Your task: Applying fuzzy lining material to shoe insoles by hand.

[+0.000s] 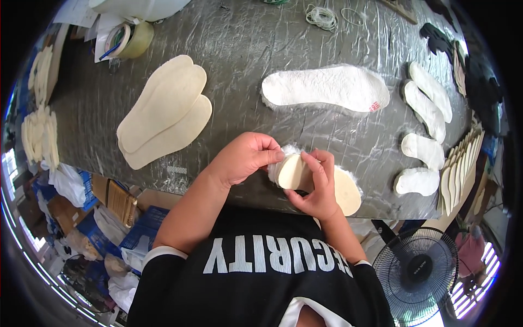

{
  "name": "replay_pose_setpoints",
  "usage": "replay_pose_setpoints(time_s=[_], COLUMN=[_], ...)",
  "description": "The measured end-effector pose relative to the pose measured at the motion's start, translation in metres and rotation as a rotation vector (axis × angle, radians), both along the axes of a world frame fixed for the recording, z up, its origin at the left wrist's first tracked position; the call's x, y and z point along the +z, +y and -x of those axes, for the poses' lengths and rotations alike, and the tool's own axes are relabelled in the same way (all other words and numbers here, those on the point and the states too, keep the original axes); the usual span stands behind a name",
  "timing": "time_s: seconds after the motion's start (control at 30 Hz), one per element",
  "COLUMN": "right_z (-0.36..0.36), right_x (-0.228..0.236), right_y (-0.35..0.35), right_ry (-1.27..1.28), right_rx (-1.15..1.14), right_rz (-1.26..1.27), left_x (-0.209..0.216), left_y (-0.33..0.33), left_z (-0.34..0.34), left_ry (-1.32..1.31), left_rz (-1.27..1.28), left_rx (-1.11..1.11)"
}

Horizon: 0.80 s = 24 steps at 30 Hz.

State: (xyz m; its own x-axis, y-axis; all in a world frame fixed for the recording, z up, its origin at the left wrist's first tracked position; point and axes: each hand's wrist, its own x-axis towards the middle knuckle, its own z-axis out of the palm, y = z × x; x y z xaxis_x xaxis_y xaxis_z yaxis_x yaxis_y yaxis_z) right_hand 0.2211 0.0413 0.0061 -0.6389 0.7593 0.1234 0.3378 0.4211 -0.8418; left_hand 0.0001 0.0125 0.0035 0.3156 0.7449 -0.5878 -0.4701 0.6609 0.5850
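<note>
Near the table's front edge I hold a cream insole (348, 191) with white fluff showing along its rim. My left hand (239, 158) pinches the fluffy edge at the insole's left end between thumb and fingers. My right hand (316, 188) grips the insole around its middle, thumb below and fingers above, hiding part of it. Beyond my hands lies a larger white insole (321, 87) with a fluffy rim and a small red mark at its right end. To the left, several plain cream insoles (163, 109) overlap on the table.
Several smaller white insoles (427, 150) lie on the right side of the plastic-covered table (234, 60). Beside them cream insoles (460, 171) stand in a row. A container (136, 41) and a coil of string (321, 17) sit farther back. A fan (419, 267) stands at lower right.
</note>
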Motion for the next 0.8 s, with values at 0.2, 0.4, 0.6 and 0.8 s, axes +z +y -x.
replay_pose_setpoints(time_s=[0.2,0.4,0.6,0.8], right_z=[-0.002,-0.002,-0.002,0.000], right_x=[-0.003,-0.004,-0.003,-0.001], right_y=[0.000,0.000,-0.002,-0.003], right_ry=[-0.001,0.009,0.031,0.036], right_rx=[0.008,0.005,0.008,0.009], right_rz=[-0.010,-0.013,-0.012,-0.008], left_x=[-0.002,0.002,0.007,0.013], left_y=[0.001,0.001,-0.002,-0.005], left_z=[-0.002,-0.004,-0.010,-0.009], left_ry=[0.007,-0.027,-0.002,0.045], left_rz=[0.008,-0.008,-0.002,-0.024], left_rx=[0.005,0.019,0.044,0.049])
